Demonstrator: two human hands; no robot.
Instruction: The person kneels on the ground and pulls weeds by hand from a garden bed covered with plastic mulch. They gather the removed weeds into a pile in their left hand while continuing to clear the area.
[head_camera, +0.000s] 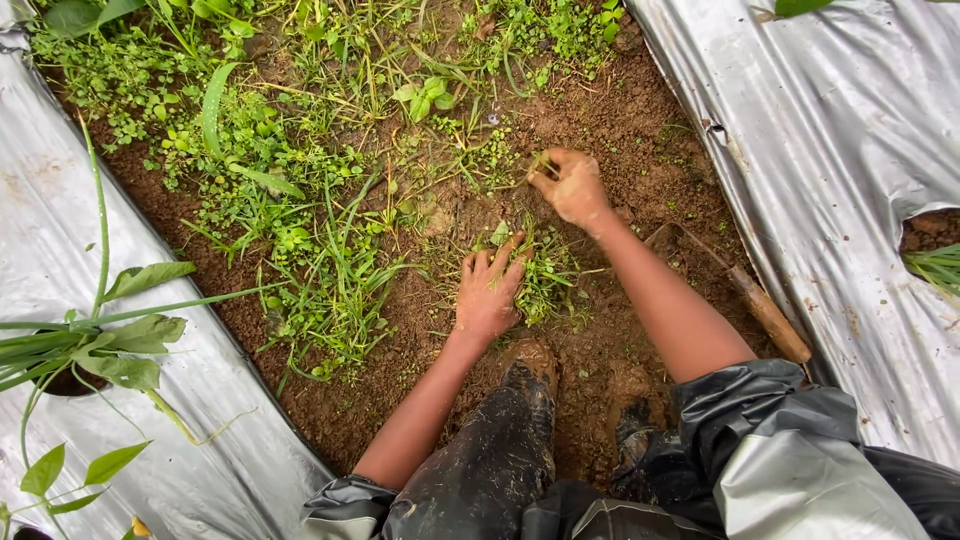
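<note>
Weeds (545, 270) are seen from the head camera in a strip of bare brown soil (640, 150) between two silver plastic sheets, one on the left (60, 260) and one on the right (830, 140). The left hand (488, 290) is laid flat, fingers spread, on a small green clump of those weeds near the middle of the strip; it is pressed on the clump and soil rather than closed around anything. The right hand (572, 185) is set a little farther out, its fingers pinched on a thin green sprig (540, 162) at the soil surface; whether the sprig is already pulled free cannot be told. Both hands are smeared with mud.

More grass (330, 270) and low green growth is spread across the upper left of the strip, well apart from the right hand. A wooden stick (765, 310), possibly a tool handle, is lying on the soil just beside the right forearm, along the edge of the right sheet. Muddy dark boots (520, 400) are planted in the soil below the hands, and grey waterproof trousers (790, 470) are seen at the bottom right. Leafy plants (120, 340) are growing through a hole in the left sheet.
</note>
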